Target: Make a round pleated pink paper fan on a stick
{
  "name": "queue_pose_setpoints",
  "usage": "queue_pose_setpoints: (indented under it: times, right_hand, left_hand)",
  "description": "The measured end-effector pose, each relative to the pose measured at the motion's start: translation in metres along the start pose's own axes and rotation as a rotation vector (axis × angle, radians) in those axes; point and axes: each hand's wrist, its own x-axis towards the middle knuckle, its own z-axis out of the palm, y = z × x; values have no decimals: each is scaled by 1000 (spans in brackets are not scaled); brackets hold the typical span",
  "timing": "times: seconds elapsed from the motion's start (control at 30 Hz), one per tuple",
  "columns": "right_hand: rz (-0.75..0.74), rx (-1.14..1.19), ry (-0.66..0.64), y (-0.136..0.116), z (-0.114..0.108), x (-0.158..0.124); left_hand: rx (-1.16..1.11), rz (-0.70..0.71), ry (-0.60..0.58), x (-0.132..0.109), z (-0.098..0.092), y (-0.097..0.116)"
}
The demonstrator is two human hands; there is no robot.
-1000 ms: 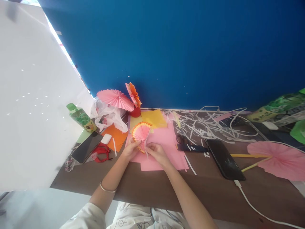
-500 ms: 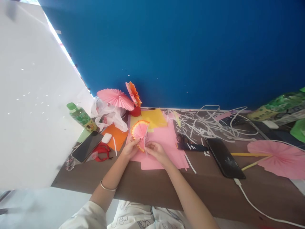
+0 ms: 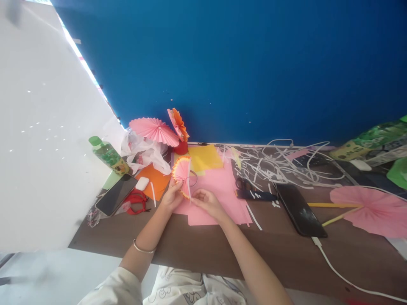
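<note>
A small pleated paper fan, pink with a yellow and orange zigzag edge, is gripped along its left side by my left hand. My right hand has its thumb and fingertips closed at the fan's lower right edge; the exact contact is too small to see clearly. Beneath both hands lie pink paper sheets. Just right of the fan, a thin grey ring rests on the sheets, partly hidden by the fan.
Yellow paper and larger fans lie behind. Left are a bottle, phone, white case and orange paper. Right are scissors, paper strips, another phone and a pink fan.
The fan has turned in my left hand and shifted slightly left, so its right edge stands more upright. More of the grey ring shows. My right fingertips have moved slightly left.
</note>
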Motion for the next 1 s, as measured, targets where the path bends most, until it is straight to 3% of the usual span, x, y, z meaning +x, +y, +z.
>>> queue_pose_setpoints:
  times: [0.5,0.87,1.0]
  right_hand:
    - [5,99,-108,-7,4,-5]
    - [-40,123,101,-4,1,-2]
    - [-126,60,252,-2,-2,0]
  left_hand:
    - [22,-7,-30,-1,0,2]
    - [62,76,-24,3,-6,0]
    - [70,51,-36,4,-3,-1]
